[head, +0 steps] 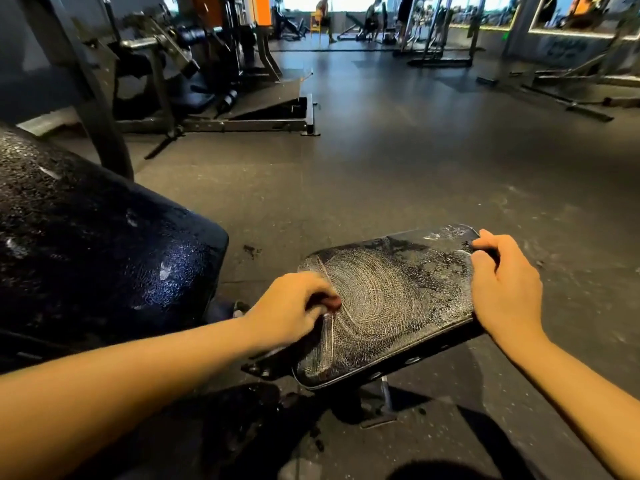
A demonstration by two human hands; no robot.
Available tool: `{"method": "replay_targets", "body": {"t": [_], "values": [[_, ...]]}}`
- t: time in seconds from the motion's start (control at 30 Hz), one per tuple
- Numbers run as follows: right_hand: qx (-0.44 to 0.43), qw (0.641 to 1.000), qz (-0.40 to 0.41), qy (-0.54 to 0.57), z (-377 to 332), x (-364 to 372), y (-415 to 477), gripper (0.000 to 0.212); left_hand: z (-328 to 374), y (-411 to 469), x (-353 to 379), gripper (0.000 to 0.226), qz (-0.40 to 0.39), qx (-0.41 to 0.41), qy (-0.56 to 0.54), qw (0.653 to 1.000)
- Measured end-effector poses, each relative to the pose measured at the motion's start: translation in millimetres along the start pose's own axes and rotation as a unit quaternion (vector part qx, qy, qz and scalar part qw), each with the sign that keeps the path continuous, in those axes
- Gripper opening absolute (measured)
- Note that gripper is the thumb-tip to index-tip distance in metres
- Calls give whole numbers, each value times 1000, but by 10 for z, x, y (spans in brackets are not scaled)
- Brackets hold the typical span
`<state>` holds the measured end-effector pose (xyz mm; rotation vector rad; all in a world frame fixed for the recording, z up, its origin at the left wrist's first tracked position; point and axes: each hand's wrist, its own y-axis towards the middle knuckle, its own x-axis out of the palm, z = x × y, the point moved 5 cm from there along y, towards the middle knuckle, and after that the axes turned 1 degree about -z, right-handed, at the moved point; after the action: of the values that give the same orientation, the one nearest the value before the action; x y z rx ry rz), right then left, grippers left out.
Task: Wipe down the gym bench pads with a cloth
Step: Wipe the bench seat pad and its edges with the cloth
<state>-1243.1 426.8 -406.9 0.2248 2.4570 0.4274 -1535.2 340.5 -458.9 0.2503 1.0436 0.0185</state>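
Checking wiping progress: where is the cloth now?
In the head view, the small reddish cloth is under the left hand, on the left side of the flat black seat pad.

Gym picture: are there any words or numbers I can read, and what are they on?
No words or numbers can be read.
The seat pad has only foamy swirls, no label.
The far wall has dark marks, too blurred to read.
The orange panel shows no lettering.

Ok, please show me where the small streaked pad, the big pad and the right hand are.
small pad (391,299), head view, on the swirled white streaks in its middle.
big pad (104,244), head view, on its wet dark surface.
right hand (505,292), head view, on the back of the hand.
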Motion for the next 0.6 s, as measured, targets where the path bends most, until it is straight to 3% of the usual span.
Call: {"method": "replay_targets", "body": {"t": [0.07,0.13,0.27,0.33,0.4,0.47,0.6], "values": [[-3,1000,2,4,-1,11,-10,17,377,-369,65,24,-56,92,-10,994],[-5,1000,6,-3,-3,15,-7,15,461,-374,98,22,-57,128,5,990],[-7,1000,10,-16,21,24,7,17,16,589,74,22,71,9,38,997],[-1,1000,3,-12,22,30,-5,18,-213,993,38,24,103,-79,25,991],[-2,1000,-5,-5,9,16,-8,16,-232,1030,33,24,117,-106,16,987],[-4,1000,-13,-10,-7,11,-16,15,-59,763,31,24,103,-72,-13,992],[2,1000,-9,-18,8,25,-24,15,650,-242,145,26,-10,118,-68,991]]}}
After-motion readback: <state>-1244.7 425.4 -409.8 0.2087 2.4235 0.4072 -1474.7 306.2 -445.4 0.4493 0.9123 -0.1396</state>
